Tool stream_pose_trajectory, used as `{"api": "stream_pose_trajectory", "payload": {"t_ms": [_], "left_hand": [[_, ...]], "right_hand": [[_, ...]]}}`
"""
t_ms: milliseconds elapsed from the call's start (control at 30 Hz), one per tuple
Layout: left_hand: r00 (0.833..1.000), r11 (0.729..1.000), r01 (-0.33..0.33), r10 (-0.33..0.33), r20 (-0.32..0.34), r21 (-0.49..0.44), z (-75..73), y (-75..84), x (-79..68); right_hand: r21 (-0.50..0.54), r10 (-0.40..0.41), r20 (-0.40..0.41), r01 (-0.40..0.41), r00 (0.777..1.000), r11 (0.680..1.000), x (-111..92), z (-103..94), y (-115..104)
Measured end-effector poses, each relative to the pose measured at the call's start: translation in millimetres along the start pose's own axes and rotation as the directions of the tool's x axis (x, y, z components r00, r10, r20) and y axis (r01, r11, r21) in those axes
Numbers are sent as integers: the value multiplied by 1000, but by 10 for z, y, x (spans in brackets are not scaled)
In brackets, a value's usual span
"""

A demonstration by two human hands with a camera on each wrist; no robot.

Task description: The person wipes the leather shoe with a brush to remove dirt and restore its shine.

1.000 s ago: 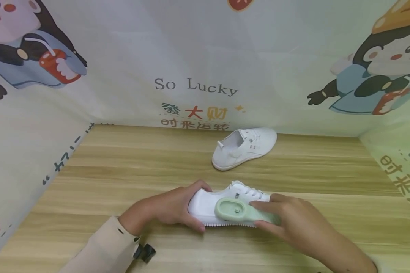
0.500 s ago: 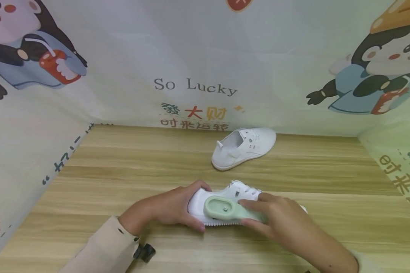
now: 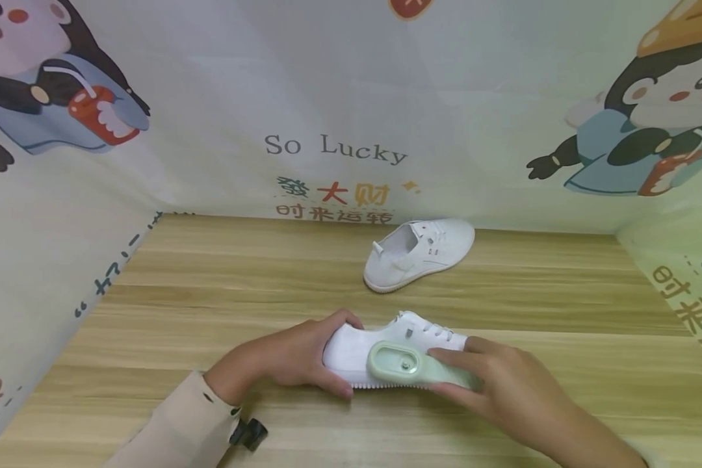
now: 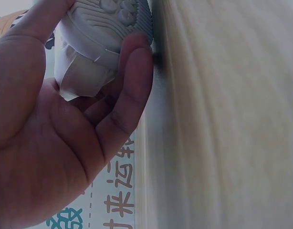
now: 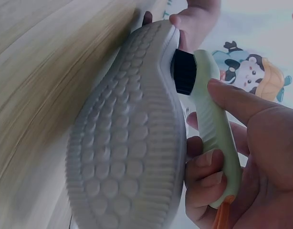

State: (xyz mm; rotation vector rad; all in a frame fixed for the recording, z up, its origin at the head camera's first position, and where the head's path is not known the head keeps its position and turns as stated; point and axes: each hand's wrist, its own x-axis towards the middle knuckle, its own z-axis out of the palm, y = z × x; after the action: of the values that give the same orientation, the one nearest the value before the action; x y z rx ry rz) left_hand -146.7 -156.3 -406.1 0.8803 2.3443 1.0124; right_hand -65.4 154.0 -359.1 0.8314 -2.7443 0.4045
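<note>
A white lace-up shoe (image 3: pixel 348 354) lies tilted on its side on the wooden surface, its studded sole (image 5: pixel 122 143) facing the right wrist camera. My left hand (image 3: pixel 298 351) grips the heel, thumb and fingers around it; the left wrist view shows the heel (image 4: pixel 89 62) between them. In my right hand (image 3: pixel 503 383) is a pale green shoe brush (image 3: pixel 394 361), held by its handle. The brush's dark bristles (image 5: pixel 183 71) touch the side of the shoe, as the right wrist view shows. An orange cord (image 5: pixel 224 214) hangs from the handle's end.
A second white shoe (image 3: pixel 421 253) stands farther back, close to the printed cloth wall (image 3: pixel 222 130). Similar cloth walls rise on the left and right of the wood-grain surface (image 3: pixel 210 273). A small black object (image 3: pixel 248 434) sits by my left sleeve (image 3: pixel 175 422).
My right hand slid the brush left toward the heel, then back right to about where it was a second ago. My left hand and both shoes have stayed in place.
</note>
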Motion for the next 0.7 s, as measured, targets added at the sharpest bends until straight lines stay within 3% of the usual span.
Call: {"api": "stream_pose_trajectory", "payload": {"t_ms": [333,700], "left_hand": [[1000,1000,23,-23,6,-4,3,3,3],[999,999,41,-40,9,-26,-1,22,5]], "right_hand": [[-38,55,-9,-55,998,998,-231,-134,207],[-21,152,44,-151,987,988,-419,-268,367]]}}
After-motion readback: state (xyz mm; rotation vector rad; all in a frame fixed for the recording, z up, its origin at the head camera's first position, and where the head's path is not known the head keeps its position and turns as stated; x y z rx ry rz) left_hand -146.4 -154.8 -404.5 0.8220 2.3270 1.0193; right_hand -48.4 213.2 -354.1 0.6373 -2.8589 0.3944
